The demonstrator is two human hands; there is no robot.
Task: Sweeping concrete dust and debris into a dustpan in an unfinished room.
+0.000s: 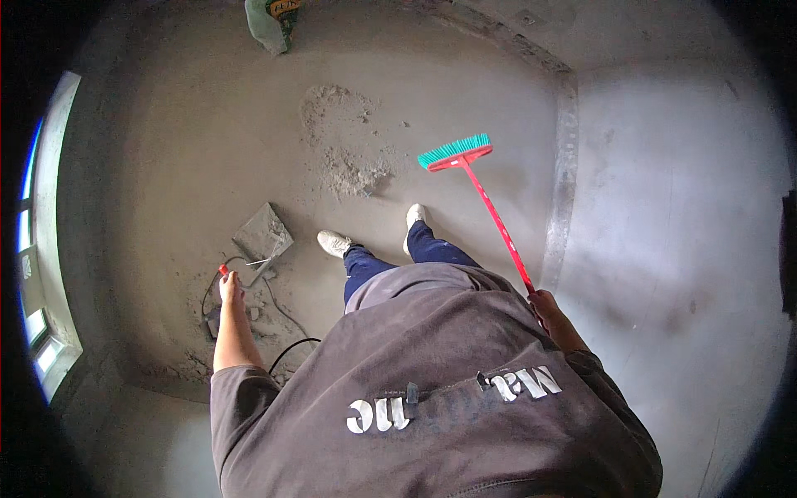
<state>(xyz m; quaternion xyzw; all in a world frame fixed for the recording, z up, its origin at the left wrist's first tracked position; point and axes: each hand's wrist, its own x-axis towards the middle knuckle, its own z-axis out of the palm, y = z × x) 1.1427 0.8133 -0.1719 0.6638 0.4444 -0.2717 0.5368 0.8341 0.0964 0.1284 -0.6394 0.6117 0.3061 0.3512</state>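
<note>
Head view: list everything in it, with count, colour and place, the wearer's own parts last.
Broom: one, red and teal, right of centre
Rubble: one patch, grey, upper centre
Plate-like thing: one, grey, left of centre
Handle: one, red-ended, left
Cable: at least one, black, lower left
Unclear object: one, dark, lower left
Bag: one, green and orange, top edge
Window: one, pale-framed, left edge
Floor: one, grey-brown, centre
Walls: at least two, grey, right and lower left
Shoes: two, whitish, centre
Trousers: one pair, blue, centre
Top: one, dark, lower centre
Left hand: one, bare, left, gripping handle
Right hand: one, bare, right, gripping broom
</note>
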